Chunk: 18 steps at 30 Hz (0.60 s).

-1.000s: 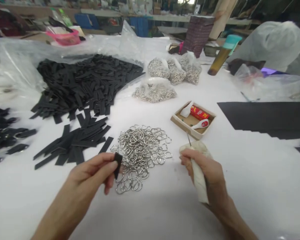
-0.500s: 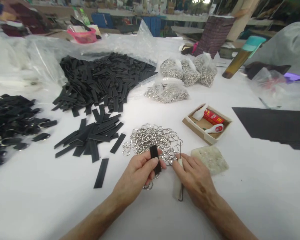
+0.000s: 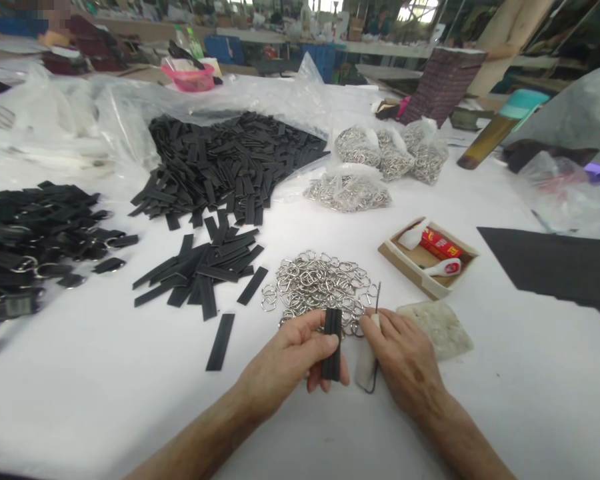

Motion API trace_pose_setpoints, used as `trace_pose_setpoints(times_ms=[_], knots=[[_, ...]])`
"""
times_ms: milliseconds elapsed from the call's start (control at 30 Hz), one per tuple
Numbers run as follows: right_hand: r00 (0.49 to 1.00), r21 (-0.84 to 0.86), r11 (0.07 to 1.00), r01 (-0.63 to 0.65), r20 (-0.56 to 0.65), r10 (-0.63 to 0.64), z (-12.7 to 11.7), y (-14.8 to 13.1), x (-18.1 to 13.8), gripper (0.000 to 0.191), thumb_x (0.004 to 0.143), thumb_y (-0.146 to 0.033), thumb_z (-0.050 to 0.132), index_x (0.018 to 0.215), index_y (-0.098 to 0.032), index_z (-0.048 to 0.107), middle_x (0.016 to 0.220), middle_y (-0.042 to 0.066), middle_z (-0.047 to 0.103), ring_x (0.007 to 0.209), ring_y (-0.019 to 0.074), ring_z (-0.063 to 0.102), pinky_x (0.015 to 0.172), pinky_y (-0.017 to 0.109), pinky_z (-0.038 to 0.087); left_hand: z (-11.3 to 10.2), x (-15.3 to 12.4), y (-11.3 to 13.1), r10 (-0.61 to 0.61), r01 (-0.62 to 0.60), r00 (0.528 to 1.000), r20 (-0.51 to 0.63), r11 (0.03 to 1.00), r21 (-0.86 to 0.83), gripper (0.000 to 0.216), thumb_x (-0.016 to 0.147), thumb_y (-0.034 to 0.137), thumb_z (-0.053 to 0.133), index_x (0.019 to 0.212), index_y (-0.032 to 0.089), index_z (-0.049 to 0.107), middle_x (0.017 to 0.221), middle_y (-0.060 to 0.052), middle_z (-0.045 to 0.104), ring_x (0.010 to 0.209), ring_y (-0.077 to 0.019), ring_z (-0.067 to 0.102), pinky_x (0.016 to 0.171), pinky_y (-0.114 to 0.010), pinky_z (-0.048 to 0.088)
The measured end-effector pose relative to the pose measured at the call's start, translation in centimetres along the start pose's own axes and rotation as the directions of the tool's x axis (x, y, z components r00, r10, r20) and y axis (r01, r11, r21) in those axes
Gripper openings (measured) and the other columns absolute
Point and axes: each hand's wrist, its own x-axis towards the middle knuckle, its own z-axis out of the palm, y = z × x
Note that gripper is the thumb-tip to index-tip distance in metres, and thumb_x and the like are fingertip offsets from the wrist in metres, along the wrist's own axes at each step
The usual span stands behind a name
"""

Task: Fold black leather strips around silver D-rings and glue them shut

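My left hand (image 3: 300, 350) is closed, pinching a short black strip (image 3: 331, 343) upright between thumb and fingers. The strip shows ridges along its length. Close to its right, my right hand (image 3: 405, 350) closes around a thin metal-tipped tool with a pale handle (image 3: 366, 363). The tool's tip points away from me, and a dark bent wire runs beside the handle. Just beyond both hands lies a pile of silver D-rings (image 3: 325, 283). Left of the rings, loose black strips (image 3: 205, 267) lie in a small heap, with a single strip (image 3: 220, 342) nearer to me.
A large heap of black strips (image 3: 225, 160) spreads behind. Black pieces with rings (image 3: 45, 233) are piled at left. Bagged rings (image 3: 349, 190) stand beyond the pile. An open box (image 3: 415, 270), a pale slab (image 3: 437, 329), a bottle (image 3: 503, 127) and black sheet (image 3: 550, 267) lie at right.
My left hand has drawn the black strip slightly toward me and turned it more upright. The right hand keeps the tool in nearly the same place. The whole view has shifted a little.
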Motion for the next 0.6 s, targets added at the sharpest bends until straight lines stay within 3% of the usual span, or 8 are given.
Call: trace_pose_setpoints(times_ms=[200,400,500,600], knots=[[1.000,0.008,1.000,-0.002,0.009,0.002,0.1,0.0,0.0,0.024,0.087,-0.003,0.040,0.081,-0.014,0.060,0.080,0.012,0.060,0.080,0.0247,0.054,0.069,0.031,0.042,0.3,0.2,-0.5,-0.022,0.019,1.000,-0.018,0.986,-0.164,0.016,0.083,0.028,0.055,0.090,0.014,0.055,0.075,-0.009,0.067,0.064,-0.0173,0.064,0.049,-0.024,0.048],[1.000,0.025,1.000,-0.007,-0.023,0.008,0.0,0.2,0.1,0.030,0.092,-0.006,0.031,0.083,-0.013,0.060,0.076,0.011,0.059,0.074,0.0237,0.055,0.062,0.030,0.043,0.0,0.4,-0.6,0.018,-0.005,1.000,0.023,0.889,-0.458,0.027,0.086,0.031,0.057,0.096,0.007,0.065,0.099,-0.016,0.064,0.080,-0.0177,0.061,0.066,-0.028,0.052],[0.998,0.092,0.996,-0.018,-0.064,0.024,-0.4,0.5,-0.7,0.033,0.096,-0.009,0.026,0.089,-0.010,0.059,0.076,0.011,0.060,0.073,0.0218,0.056,0.062,0.029,0.045,-0.1,0.4,-0.6,0.015,-0.003,1.000,0.018,0.847,-0.531,0.028,0.083,0.028,0.061,0.095,0.004,0.068,0.095,-0.017,0.066,0.078,-0.0153,0.060,0.068,-0.023,0.048],[0.979,0.255,0.966,-0.029,-0.190,0.080,-0.6,0.6,-1.0,0.031,0.099,-0.014,0.026,0.103,-0.010,0.056,0.097,0.012,0.062,0.088,0.0200,0.059,0.073,0.030,0.049,0.4,0.1,-1.3,0.016,-0.032,0.999,-0.033,0.822,-0.568,0.029,0.078,0.029,0.065,0.087,0.002,0.070,0.082,-0.015,0.066,0.072,-0.0146,0.060,0.067,-0.023,0.046]])
